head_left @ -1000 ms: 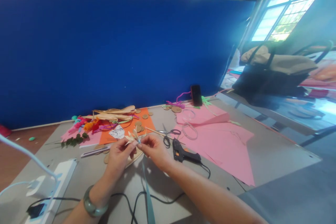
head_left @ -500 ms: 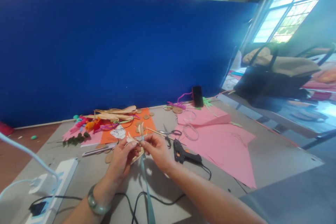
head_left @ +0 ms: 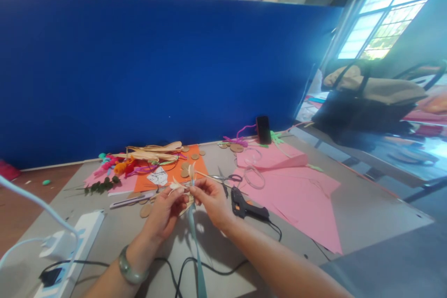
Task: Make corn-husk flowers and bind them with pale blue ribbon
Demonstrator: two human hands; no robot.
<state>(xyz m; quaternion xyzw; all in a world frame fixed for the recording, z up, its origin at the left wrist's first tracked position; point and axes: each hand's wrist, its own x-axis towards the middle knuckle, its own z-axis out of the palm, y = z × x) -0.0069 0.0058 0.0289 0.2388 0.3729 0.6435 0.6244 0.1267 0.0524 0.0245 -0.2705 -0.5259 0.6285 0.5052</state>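
Note:
My left hand [head_left: 166, 213] and my right hand [head_left: 212, 201] meet over the near middle of the table, fingertips almost touching. Between them is a small bunch of pale raffia-like strips [head_left: 192, 172], its ends sticking up above the fingers. The left fingers are closed on the bunch from one side. On the other side, my right thumb and finger pinch it where a grey-green ribbon [head_left: 199, 265] meets it. The ribbon hangs down toward the near edge. My fingers partly hide how ribbon and strips join.
Right of my hands lie a black glue gun [head_left: 249, 206], scissors [head_left: 234, 178] and pink paper [head_left: 303, 205]. Left are a craft knife [head_left: 131, 199], a green sprig [head_left: 101, 186] and a power strip [head_left: 89, 233]. Behind are orange paper [head_left: 142, 181], a strip bundle [head_left: 153, 152] and a blue partition [head_left: 167, 70].
The view has shifted very slightly. Both hands keep their hold on the bunch, with only a small movement of the fingers and of the strips' upright ends.

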